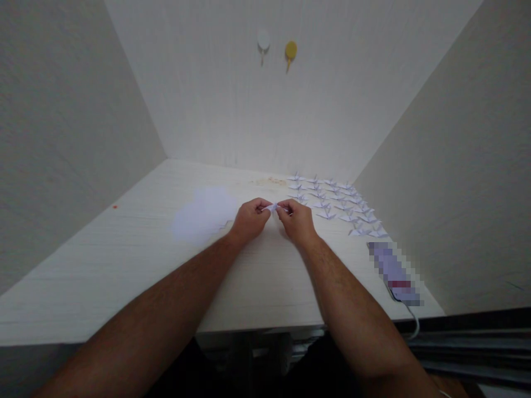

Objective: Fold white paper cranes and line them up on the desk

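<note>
Between my two hands, just above the desk, is a small folded white paper piece [273, 207]. My left hand [251, 219] pinches one side of it between thumb and fingers. The opposite side is pinched by my right hand [297, 219]. Fingertips cover much of the paper, so its exact shape is hard to make out. To the right of my right hand stand several white origami cranes [326, 213] in rows. White paper sheets [203, 215] lie left of my left hand, washed out by brightness.
A pale desk [257, 287] is walled in on three sides. At the right edge lies a blurred-out phone [394, 273] with a white cable [414, 326]. A white hook [263, 41] and a yellow hook [291, 51] are on the back wall. A small red spot [115, 207] shows at left.
</note>
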`<state>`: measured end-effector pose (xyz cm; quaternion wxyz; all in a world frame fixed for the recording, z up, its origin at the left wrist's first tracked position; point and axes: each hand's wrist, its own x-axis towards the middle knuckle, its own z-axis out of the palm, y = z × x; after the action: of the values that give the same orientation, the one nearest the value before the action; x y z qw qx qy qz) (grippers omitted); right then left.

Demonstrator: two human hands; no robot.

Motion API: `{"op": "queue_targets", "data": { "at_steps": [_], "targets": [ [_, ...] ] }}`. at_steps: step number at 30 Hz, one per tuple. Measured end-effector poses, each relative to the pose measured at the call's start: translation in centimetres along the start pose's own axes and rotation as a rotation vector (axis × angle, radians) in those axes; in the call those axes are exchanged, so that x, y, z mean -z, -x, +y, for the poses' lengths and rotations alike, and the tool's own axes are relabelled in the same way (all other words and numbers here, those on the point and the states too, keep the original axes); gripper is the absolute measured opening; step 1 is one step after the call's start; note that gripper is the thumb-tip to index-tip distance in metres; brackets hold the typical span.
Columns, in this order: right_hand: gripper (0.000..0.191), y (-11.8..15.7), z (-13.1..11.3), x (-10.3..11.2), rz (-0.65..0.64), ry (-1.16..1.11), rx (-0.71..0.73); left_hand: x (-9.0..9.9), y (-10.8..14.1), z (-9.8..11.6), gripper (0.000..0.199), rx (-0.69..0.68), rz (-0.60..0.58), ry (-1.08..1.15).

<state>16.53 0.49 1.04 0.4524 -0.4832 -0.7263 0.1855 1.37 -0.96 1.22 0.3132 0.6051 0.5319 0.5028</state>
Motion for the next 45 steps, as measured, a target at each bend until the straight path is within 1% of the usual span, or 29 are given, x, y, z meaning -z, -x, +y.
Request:
{"op": "queue_targets", "data": {
  "at_steps": [4, 8, 12, 17, 23, 26, 29, 32, 35, 38, 40, 42, 45],
  "targets": [
    [0.017, 0.0, -0.3, 0.1, -0.022, 0.001, 0.0, 0.2, 0.1, 0.5, 0.011, 0.028, 0.026, -0.005],
    [0.015, -0.3, -0.4, 0.2, -0.067, -0.074, -0.077, 0.1, 0.0, 0.5, 0.01, 0.067, -0.004, 0.135],
    [0.019, -0.5, -0.4, 0.4, -0.159, -0.291, -0.203, 0.1, -0.2, 0.3, 0.01, 0.154, -0.018, 0.305],
    [0.023, -0.6, -0.4, 0.7, -0.232, -0.536, -0.288, 0.3, -0.5, 0.2, 0.009, 0.293, -0.025, 0.563],
    [0.03, -0.6, -0.3, 0.9, -0.301, -0.764, -0.335, 1.0, -0.3, 0.6, 0.004, 0.442, -0.14, 0.857],
    [0.032, -0.6, -0.2, 1.0, -0.347, -0.844, -0.33, 1.2, -0.2, 0.7, 0.003, 0.454, -0.212, 0.96],
    [0.033, -0.4, -0.4, 1.1, -0.383, -0.899, -0.332, 1.3, -0.2, 0.7, 0.004, 0.458, -0.252, 1.015],
    [0.038, -0.3, -0.8, 1.5, -0.42, -0.924, -0.353, 1.5, -0.1, 0.8, 0.005, 0.445, -0.27, 1.02],
    [0.044, -0.2, -1.0, 1.9, -0.446, -0.907, -0.371, 1.9, 0.0, 1.0, 0.005, 0.384, -0.287, 0.995],
    [0.045, -0.3, -0.8, 1.9, -0.435, -0.903, -0.376, 2.0, 0.1, 1.0, 0.007, 0.337, -0.295, 0.987],
    [0.039, -0.4, -0.6, 1.5, -0.399, -0.9, -0.37, 1.9, 0.1, 0.9, 0.007, 0.323, -0.275, 0.986],
    [0.032, -0.5, -0.4, 1.0, -0.32, -0.85, -0.371, 1.6, 0.0, 0.7, 0.008, 0.314, -0.227, 0.981],
    [0.028, -0.5, -0.4, 0.3, -0.13, -0.597, -0.388, 0.8, -0.1, 0.5, 0.014, 0.316, -0.127, 0.934]
  ]
}}
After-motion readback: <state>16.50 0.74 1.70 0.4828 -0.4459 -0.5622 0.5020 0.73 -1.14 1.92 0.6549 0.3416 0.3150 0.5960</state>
